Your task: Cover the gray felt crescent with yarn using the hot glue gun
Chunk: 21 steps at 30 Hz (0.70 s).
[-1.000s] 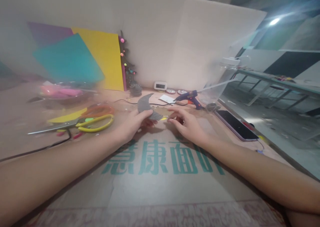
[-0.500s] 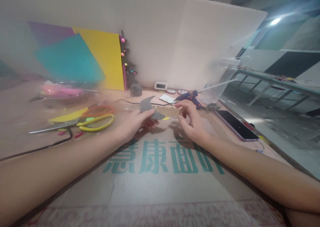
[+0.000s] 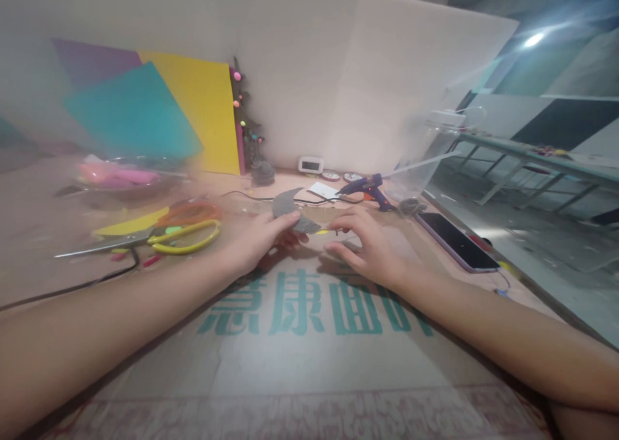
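A grey crescent-shaped piece (image 3: 286,203) is pinched between the thumb and fingers of my left hand (image 3: 261,239), held above the cardboard sheet. My right hand (image 3: 371,245) is just to the right of it, thumb and fingers apart and pointing left. A small yellow piece (image 3: 322,231) shows by the crescent's lower tip, close to my right fingertips; whether it is joined to the crescent I cannot tell. Green printed characters (image 3: 297,303) mark the cardboard (image 3: 290,362) beneath my hands. Behind my right hand lies a blue glue gun (image 3: 365,187).
Yellow-handled scissors (image 3: 186,238) and a yellow sheet piece (image 3: 133,220) lie left. A phone (image 3: 457,241) rests near the right table edge. At the back stand a small white clock (image 3: 311,164), a decorated dark stem (image 3: 251,137) and coloured sheets (image 3: 193,111). A black cord (image 3: 309,201) crosses behind the crescent.
My right hand has moved slightly left, toward the crescent's tip, and its curled fingers have stretched out. The left hand keeps its hold, with the crescent turned slightly.
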Each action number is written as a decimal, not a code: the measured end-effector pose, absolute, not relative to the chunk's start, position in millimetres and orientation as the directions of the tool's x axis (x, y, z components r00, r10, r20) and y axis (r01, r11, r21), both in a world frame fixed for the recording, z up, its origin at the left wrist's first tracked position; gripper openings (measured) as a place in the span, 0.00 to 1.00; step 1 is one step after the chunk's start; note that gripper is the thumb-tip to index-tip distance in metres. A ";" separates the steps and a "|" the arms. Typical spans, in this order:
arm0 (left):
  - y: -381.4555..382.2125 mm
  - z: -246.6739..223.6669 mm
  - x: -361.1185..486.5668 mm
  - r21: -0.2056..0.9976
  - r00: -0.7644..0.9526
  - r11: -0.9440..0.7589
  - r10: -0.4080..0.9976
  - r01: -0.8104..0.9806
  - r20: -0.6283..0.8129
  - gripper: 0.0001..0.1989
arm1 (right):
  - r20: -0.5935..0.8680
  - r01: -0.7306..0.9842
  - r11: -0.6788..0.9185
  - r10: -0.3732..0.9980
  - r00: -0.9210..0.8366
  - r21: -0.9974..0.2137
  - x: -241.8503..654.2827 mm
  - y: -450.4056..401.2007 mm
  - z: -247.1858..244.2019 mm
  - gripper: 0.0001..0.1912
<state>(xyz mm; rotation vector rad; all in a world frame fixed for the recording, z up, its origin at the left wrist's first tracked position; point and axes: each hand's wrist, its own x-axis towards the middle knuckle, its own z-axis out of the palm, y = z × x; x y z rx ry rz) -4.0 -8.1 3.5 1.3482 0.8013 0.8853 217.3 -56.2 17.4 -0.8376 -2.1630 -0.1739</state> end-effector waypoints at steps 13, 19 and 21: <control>-22.8 17.8 -4.7 0.982 0.445 -0.184 0.884 0.040 0.147 0.28 | 0.767 0.594 0.758 0.543 -0.342 -0.271 210.3 -62.9 21.9 0.04; -29.8 24.2 -4.2 0.870 0.118 -0.424 0.906 0.252 0.407 0.15 | 0.552 0.364 0.508 0.834 0.019 -0.781 201.6 -66.4 31.5 0.11; -30.7 22.1 -3.9 0.840 0.165 -0.479 0.878 0.255 0.450 0.19 | 0.442 0.196 0.427 0.896 0.040 -0.883 200.7 -63.4 33.3 0.12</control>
